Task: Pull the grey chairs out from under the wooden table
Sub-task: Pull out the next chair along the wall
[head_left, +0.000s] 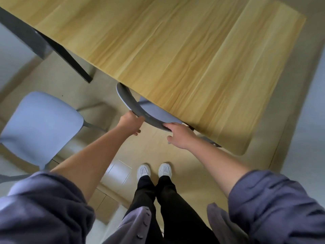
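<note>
A grey chair sits mostly under the near edge of the wooden table [175, 50]; only its curved backrest [128, 101] and a strip of its seat [158, 115] show. My left hand [131, 123] grips the backrest near its middle. My right hand [179, 134] grips the backrest's right end, fingers over the top. A second grey chair [40, 127] stands fully clear of the table at the left, its seat in plain view.
A black table leg [73, 62] angles down to the floor left of the tucked chair. A dark grey panel [22, 34] stands at the far left. My feet in white shoes [154, 170] are on the beige floor just behind the chair.
</note>
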Demonstrator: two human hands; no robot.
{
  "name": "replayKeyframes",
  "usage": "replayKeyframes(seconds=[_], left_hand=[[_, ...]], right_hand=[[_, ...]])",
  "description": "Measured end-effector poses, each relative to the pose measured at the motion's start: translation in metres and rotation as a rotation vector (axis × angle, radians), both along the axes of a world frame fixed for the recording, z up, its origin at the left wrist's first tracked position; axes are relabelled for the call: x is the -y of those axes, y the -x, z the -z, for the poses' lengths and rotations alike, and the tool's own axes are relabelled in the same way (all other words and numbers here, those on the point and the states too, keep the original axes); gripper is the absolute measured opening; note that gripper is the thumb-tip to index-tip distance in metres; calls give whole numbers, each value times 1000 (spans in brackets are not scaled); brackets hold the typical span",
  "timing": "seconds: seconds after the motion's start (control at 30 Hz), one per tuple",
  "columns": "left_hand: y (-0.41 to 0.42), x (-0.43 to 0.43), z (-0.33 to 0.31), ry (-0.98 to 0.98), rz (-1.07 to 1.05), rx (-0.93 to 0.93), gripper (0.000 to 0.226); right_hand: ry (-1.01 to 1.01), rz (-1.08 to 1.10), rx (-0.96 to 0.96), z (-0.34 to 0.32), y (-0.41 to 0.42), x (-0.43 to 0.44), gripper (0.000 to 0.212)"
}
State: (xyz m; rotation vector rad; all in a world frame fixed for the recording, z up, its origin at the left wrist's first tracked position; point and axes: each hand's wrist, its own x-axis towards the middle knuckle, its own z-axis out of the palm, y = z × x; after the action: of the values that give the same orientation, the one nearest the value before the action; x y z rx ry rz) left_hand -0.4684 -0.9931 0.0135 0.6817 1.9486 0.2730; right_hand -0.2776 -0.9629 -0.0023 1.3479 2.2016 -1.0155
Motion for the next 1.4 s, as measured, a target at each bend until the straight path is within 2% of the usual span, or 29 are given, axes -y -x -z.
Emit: replayKeyframes(seconds=[0.07,0.17,0.3,0.57,0.8,1.03,1.33,1.4], left_hand=[[-6,-4,8,-19,-231,150,26],[-16,-9,17,-87,-458,176,26],[-29,-9,25,-117,-631,136,20],[-67,-11,45,-152,-919,270,16],[-70,1,41,-224,-981,293,16],[-64,62,35,-216,-995,280,15],[-46,144,31,-165,-998,227,13],[-46,148,35,-163,-978,224,14]], right_hand=[[18,-29,19,6,-2,-2,59],[19,-58,29,11,-2,-7,67],[78,-105,1,22,-9,-19,73],[38,-429,17,41,-17,-37,71],[121,-532,74,34,-8,-35,73],[191,-576,65,26,-1,15,67],[309,-587,-6,29,13,95,83],[405,-536,-27,36,8,93,88]])
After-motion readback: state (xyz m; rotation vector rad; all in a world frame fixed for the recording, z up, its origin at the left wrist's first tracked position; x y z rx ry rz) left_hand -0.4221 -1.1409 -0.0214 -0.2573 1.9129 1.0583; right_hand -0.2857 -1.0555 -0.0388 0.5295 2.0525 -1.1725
